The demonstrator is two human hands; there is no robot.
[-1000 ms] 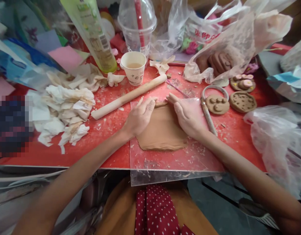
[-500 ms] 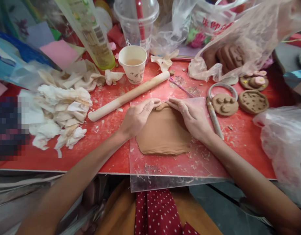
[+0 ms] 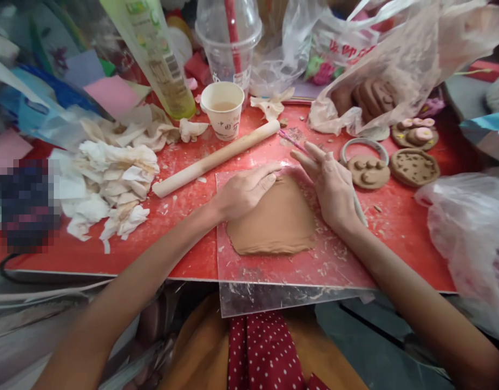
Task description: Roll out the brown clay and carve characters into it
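Observation:
A flat brown clay slab (image 3: 277, 222) lies on a clear plastic sheet (image 3: 266, 300) that overhangs the table's near edge. My left hand (image 3: 247, 190) rests on the slab's far left part, fingers stretched out and close together, holding nothing. Right of the slab is my right hand (image 3: 333, 187), raised off the clay, with its fingers apart and nothing seen in them. Its fingertips are near a thin purple stick (image 3: 292, 140). A wooden rolling pin (image 3: 219, 158) lies diagonally beyond the left hand. The right hand mostly covers a pale-handled tool (image 3: 360, 210).
Crumpled tissues (image 3: 115, 181) pile up at the left. Behind the rolling pin stand a paper cup (image 3: 223, 116) with liquid, a plastic cup (image 3: 229, 49) and a green bottle (image 3: 162, 70). Decorated clay discs (image 3: 415, 167), a ring (image 3: 365, 143) and plastic bags (image 3: 472, 227) sit at the right.
My right hand has left the slab's far edge, moving right and spreading its fingers. My left hand has flattened over the slab's far left. The small clay roll at that edge no longer shows.

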